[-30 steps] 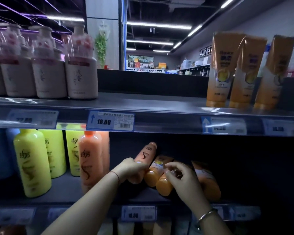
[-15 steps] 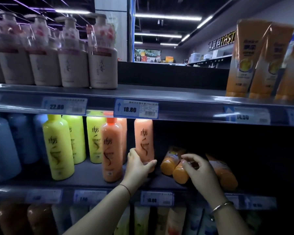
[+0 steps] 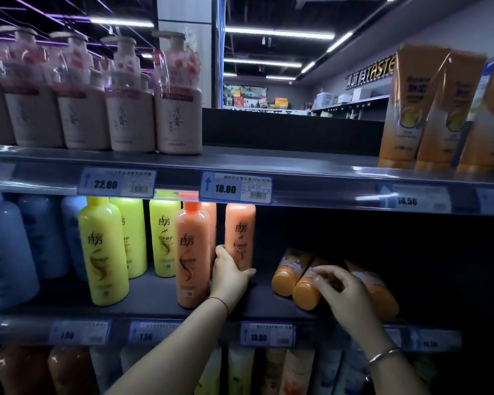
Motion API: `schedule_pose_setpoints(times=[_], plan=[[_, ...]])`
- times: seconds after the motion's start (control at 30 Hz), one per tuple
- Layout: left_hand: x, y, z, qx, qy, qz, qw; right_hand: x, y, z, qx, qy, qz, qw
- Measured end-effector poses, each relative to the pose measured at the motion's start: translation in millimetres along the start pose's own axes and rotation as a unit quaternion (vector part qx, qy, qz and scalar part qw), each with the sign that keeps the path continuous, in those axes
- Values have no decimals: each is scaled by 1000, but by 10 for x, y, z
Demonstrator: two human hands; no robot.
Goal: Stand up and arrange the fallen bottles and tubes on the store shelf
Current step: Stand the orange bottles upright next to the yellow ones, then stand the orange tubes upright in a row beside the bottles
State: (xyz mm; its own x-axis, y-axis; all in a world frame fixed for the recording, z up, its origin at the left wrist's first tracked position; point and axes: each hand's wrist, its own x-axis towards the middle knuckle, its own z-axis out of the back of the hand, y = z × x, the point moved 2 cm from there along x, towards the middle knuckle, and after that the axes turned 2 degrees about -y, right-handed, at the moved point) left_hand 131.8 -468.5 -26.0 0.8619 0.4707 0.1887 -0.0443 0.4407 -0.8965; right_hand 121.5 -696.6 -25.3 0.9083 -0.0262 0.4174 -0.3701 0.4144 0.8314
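Three shelf levels are visible; we work on the middle shelf (image 3: 154, 297). Our left hand (image 3: 230, 277) is clamped around the base of an upright orange bottle (image 3: 240, 235), just right of a matching bottle (image 3: 192, 252). Our right hand (image 3: 347, 295) rests on three fallen orange tubes (image 3: 303, 292) lying side by side, caps toward us, fingers curled over the middle one; whether it is gripped, we cannot tell.
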Motion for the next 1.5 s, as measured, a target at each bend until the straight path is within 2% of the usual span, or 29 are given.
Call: schedule_pose_setpoints(times=[0.43,0.57,0.63,0.77,0.8,1.03,1.27,1.4,1.5], plan=[[45,66,-9,-26,15,31,999,-92,52,-32,-5,3,-3,1000],[-124,25,51,5,54,28,998,-129,114,4,-1,5,3,1000],[-295,-12,102,3,68,-16,998,-135,136,34,1,2,3,1000],[-624,-153,126,42,41,-167,984,-125,71,67,-27,-21,-17,999],[-618,-181,89,49,49,-178,982,-121,46,69,-45,-25,-27,998],[-271,-385,-273,86,180,-104,974,-36,-44,63,-110,-2,-78,991],[-86,-329,-452,109,254,-52,960,35,-25,30,-137,13,-117,984],[-4,-308,-441,92,287,-7,953,59,-12,1,-123,6,-128,984],[19,-279,-400,85,318,0,944,64,-42,-25,-70,10,-145,987]])
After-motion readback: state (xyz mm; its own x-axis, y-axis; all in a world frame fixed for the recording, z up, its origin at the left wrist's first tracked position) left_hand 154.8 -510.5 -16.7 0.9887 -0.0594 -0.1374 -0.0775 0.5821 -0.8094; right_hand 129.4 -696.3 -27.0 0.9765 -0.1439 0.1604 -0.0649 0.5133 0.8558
